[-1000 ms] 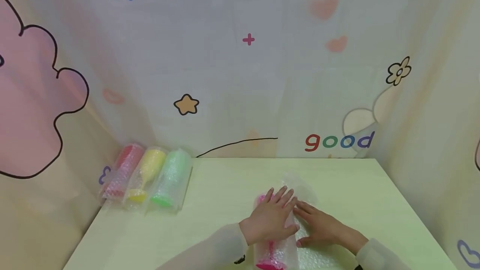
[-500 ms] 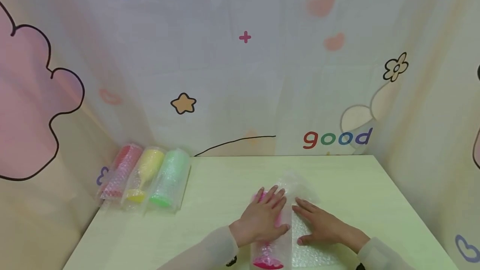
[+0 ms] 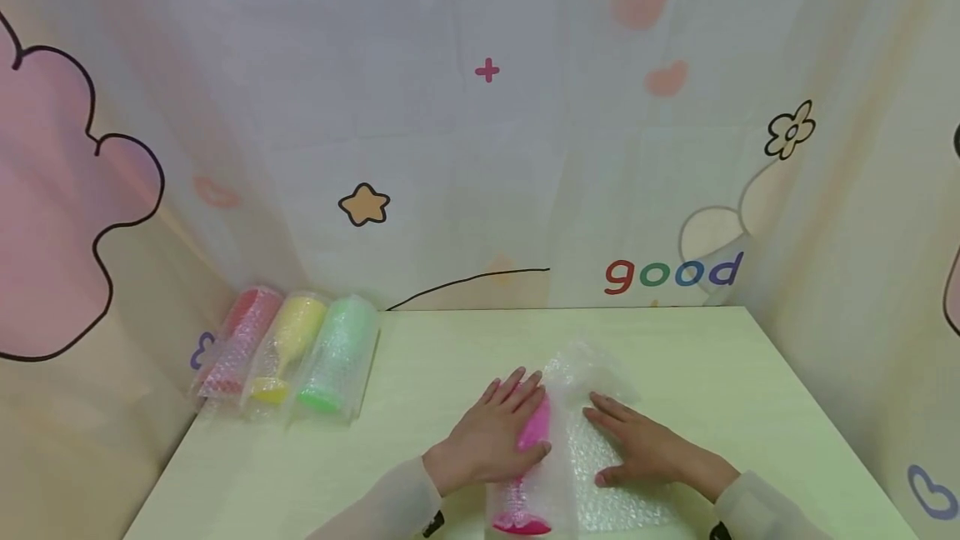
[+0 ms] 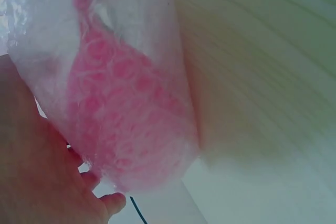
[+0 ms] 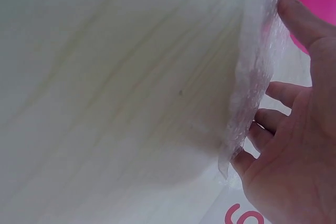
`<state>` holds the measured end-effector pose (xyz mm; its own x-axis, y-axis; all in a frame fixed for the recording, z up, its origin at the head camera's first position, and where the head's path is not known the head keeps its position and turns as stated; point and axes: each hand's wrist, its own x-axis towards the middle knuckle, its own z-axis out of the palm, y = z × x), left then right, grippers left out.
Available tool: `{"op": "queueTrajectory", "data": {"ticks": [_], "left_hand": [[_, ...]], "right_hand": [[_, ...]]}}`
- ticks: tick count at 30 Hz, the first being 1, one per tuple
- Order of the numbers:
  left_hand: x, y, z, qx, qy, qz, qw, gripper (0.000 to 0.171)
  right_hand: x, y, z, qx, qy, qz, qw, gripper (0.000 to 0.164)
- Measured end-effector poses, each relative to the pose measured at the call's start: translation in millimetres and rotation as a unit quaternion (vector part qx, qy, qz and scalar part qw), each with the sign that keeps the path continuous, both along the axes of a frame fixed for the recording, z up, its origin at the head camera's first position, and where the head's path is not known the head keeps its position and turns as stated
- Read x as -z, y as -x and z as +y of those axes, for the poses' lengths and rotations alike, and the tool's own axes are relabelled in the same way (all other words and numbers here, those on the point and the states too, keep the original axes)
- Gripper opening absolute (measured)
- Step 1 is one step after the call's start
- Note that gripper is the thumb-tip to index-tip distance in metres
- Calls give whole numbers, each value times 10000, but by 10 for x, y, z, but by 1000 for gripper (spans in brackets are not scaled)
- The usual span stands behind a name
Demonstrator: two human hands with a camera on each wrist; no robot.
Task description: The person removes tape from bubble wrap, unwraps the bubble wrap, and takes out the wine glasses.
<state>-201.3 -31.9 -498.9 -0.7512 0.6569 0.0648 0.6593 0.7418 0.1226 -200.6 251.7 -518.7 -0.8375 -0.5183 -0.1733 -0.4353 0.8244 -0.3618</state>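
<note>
One pink goblet (image 3: 535, 425), lying in bubble wrap (image 3: 626, 513) toward the near edge of the table (image 3: 420, 390); left hand (image 3: 489, 438) upon it, fingers slightly apart; right hand (image 3: 647, 444) on the wrap, fingers apart.

Bubble wrap (image 3: 618, 502): clear plastic, bumpy, glossy. Pink goblet (image 3: 535, 427): smooth, plastic-looking. Tabletop (image 3: 427, 390): smooth. Backdrop (image 3: 450, 148): creased cloth.

pink goblet (image 3: 536, 427); clear bubble-dotted wrap (image 3: 611, 507); table (image 3: 720, 373) seemingly pale green.

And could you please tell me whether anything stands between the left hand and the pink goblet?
Only bubble wrap: it covers the pink goblet, and the left hand rests on that layer. Nothing else visible stands between them.
</note>
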Motion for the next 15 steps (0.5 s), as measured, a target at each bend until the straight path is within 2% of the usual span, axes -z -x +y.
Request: {"op": "queueTrajectory", "data": {"ticks": [8, 15], "left_hand": [[40, -3, -272, 139, -376, 3, 9992, 75], [57, -32, -465, 90, -624, -143, 9979, 76]], "right_hand": [[6, -11, 27, 49, 21, -122, 9999, 100], [1, -22, 37, -17, 59, -92, 9999, 99]]}}
